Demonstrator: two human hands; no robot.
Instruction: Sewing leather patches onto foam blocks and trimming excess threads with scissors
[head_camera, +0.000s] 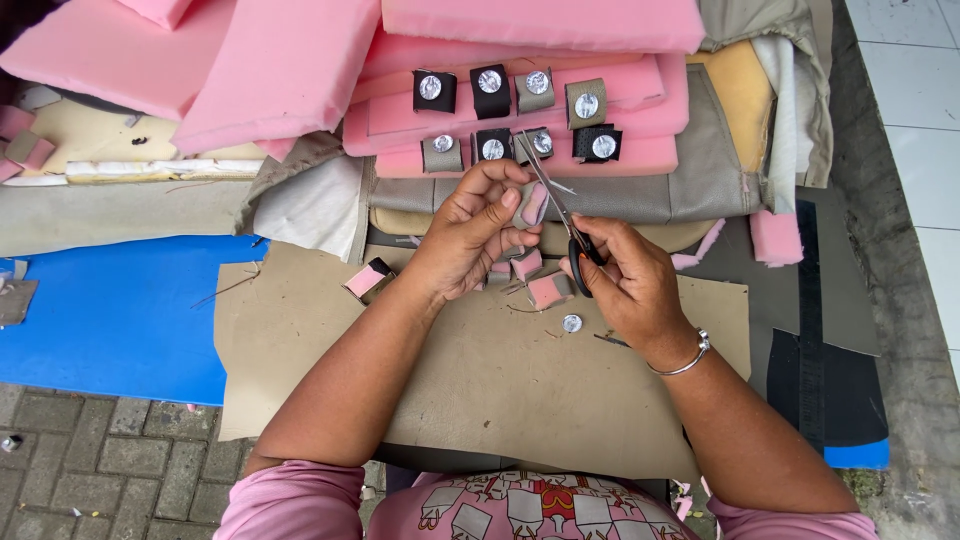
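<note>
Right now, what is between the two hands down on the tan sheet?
In the head view, small pink foam pieces lie between the left hand and right hand on the tan sheet, below the scissors.

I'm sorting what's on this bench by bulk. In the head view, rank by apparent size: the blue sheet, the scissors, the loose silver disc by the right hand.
1. Blue sheet, far the largest.
2. Scissors, in the right hand.
3. Silver disc, smallest.

pink foam slabs (280, 70), blue sheet (110, 310), tan leatherette sheet (480, 370), black-handled scissors (572, 232)
</note>
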